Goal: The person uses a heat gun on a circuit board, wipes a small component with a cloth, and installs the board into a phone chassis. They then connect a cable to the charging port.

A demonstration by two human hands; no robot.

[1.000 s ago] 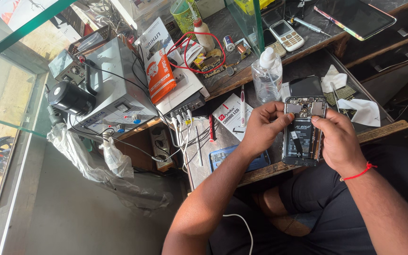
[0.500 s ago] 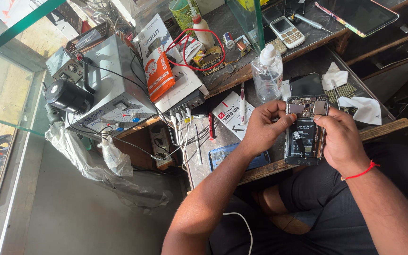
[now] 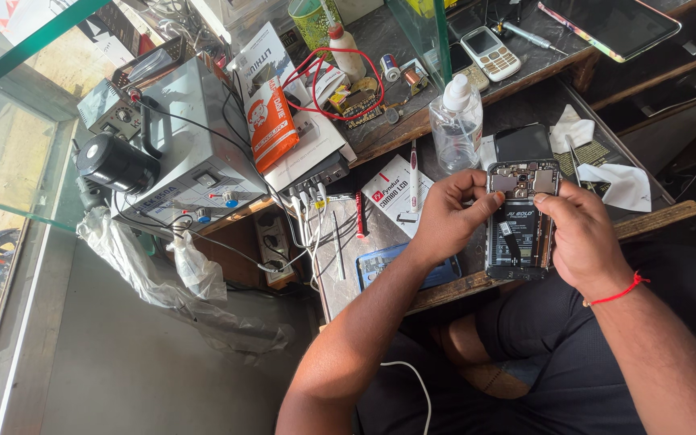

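Note:
An opened smartphone [image 3: 517, 225], its back cover off and its battery and circuit board showing, is held over the workbench's front edge. My left hand [image 3: 445, 219] grips its left side, thumb across the upper part. My right hand [image 3: 582, 238], a red thread on its wrist, holds the right side with the fingertips near the top board. A clear plastic bottle with a white pump top [image 3: 455, 121] stands just behind the phone.
A grey bench power unit [image 3: 191, 145] with cables sits at the left. An orange packet [image 3: 271, 129], a small white box [image 3: 396, 193], a keypad phone [image 3: 489, 52], a tablet [image 3: 614, 24] and white tissues [image 3: 606, 173] lie on the wooden workbench [image 3: 654, 219].
Both hands and the phone stay in nearly the same place. My right fingers have shifted slightly toward the phone's top edge.

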